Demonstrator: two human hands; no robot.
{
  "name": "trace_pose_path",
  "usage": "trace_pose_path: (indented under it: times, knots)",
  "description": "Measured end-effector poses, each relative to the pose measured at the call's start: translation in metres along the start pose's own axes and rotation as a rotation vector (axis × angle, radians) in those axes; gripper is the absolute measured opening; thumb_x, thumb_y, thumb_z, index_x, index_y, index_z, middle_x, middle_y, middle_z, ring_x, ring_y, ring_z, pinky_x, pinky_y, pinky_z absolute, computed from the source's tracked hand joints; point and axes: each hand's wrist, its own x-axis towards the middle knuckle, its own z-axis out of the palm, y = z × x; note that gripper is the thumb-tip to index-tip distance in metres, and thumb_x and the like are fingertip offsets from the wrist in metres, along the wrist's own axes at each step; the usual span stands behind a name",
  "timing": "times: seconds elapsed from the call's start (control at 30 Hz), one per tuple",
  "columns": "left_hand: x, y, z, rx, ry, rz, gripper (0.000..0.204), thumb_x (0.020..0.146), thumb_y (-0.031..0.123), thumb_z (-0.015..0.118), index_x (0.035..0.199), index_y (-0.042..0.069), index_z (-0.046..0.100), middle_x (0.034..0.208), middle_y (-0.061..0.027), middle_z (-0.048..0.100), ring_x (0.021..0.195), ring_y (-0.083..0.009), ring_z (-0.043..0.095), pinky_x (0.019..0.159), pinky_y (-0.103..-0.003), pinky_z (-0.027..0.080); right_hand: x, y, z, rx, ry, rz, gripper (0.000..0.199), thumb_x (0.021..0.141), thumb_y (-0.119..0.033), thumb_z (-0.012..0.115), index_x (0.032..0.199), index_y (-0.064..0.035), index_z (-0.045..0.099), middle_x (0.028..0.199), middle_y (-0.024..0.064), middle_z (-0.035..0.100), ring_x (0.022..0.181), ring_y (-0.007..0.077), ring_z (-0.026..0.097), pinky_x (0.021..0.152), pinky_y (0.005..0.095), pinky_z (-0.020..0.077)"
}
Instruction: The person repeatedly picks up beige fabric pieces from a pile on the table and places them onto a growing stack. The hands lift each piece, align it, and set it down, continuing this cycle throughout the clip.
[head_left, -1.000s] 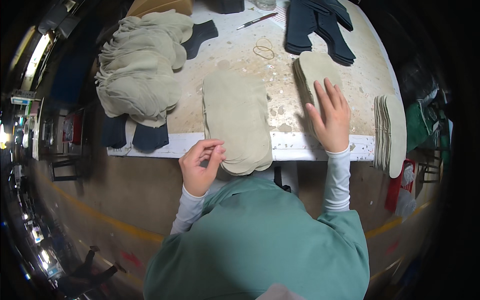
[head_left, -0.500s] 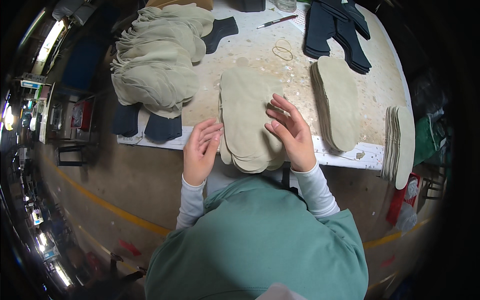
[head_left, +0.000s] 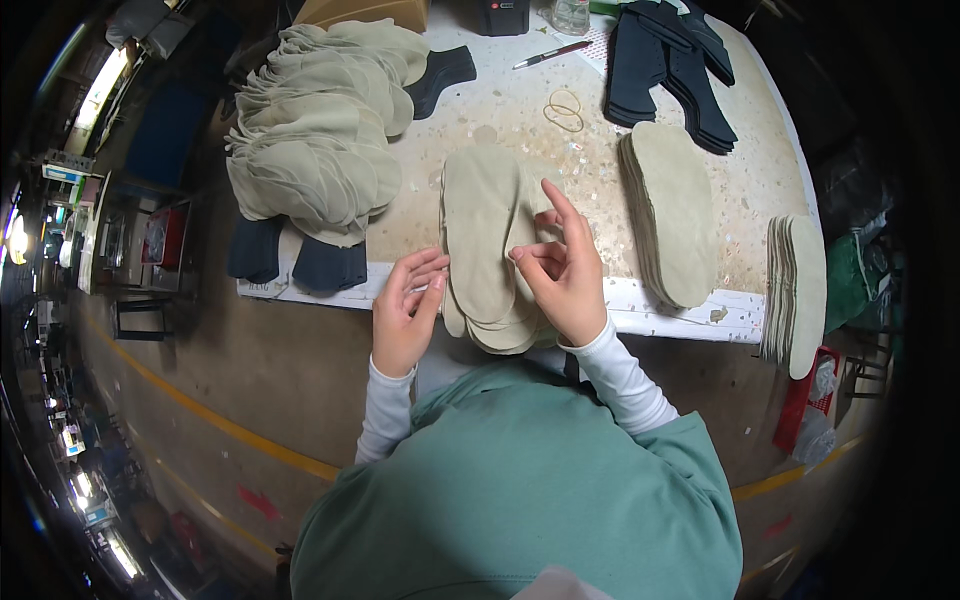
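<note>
Your left hand [head_left: 405, 318] lies open against the beige insole stack [head_left: 487, 245] at the bench [head_left: 640, 298] edge; your right hand [head_left: 562, 272], at three o'clock, pinches the top piece. Peel one layer only.

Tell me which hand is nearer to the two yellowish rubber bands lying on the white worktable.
The right hand. It is raised over the beige insole stack, directly below the rubber bands in the picture. The left hand is lower and further left, at the table edge.
</note>
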Motion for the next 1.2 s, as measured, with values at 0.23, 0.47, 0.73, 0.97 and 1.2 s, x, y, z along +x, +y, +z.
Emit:
trace_pose_path:
  times: [0.23,0.47,0.73,0.97,1.2]
  knots:
    - [0.001,-0.004,0.002,0.031,0.013,0.041,0.033,0.094,0.009,0.058,0.125,-0.003,0.052,0.118,-0.0144,0.063,0.104,-0.0160,0.061,0.084,-0.027,0.050,0.009,-0.006,-0.007,-0.228,-0.139,0.056,0.055,0.085,-0.009,0.067,0.138,-0.0100,0.049,0.087,0.0065,0.061,0.072,0.0091,0.062,0.061,0.0234,0.0474]
    - [0.001,-0.006,0.002,0.039,0.043,0.063,0.032,0.092,0.005,0.060,0.122,-0.003,0.055,0.117,-0.0147,0.064,0.100,-0.0144,0.061,0.077,-0.025,0.051,0.030,0.007,-0.002,-0.375,-0.159,-0.231,0.059,0.078,-0.003,0.068,0.135,-0.0063,0.051,0.117,0.0131,0.058,0.070,0.0191,0.055,0.068,0.0290,0.0475]
    - [0.005,-0.003,0.001,0.196,0.076,0.054,0.013,0.089,0.006,0.064,0.100,-0.002,0.065,0.083,-0.0051,0.065,0.067,-0.0055,0.057,0.058,-0.020,0.047,0.035,0.014,-0.067,-0.331,-0.171,-0.070,0.060,0.082,0.002,0.064,0.139,-0.0077,0.050,0.126,0.0054,0.054,0.100,0.0107,0.053,0.081,0.0217,0.0448]
    - [0.018,0.000,0.014,0.315,0.159,0.094,0.014,0.086,0.009,0.068,0.097,-0.001,0.066,0.079,-0.0060,0.066,0.060,-0.0075,0.057,0.053,-0.022,0.047,0.019,0.026,-0.078,-0.259,-0.143,0.039,0.055,0.086,0.003,0.061,0.139,-0.0056,0.049,0.126,0.0029,0.054,0.098,0.0083,0.050,0.084,0.0200,0.0420]
    - [0.032,-0.005,0.018,-0.200,-0.007,-0.034,0.045,0.091,0.004,0.062,0.132,-0.005,0.046,0.106,-0.0114,0.064,0.094,-0.0135,0.062,0.083,-0.024,0.049,0.022,0.042,-0.065,-0.178,-0.021,-0.054,0.054,0.082,-0.001,0.065,0.134,-0.0099,0.055,0.107,0.0045,0.062,0.067,0.0075,0.046,0.063,0.0218,0.0430]
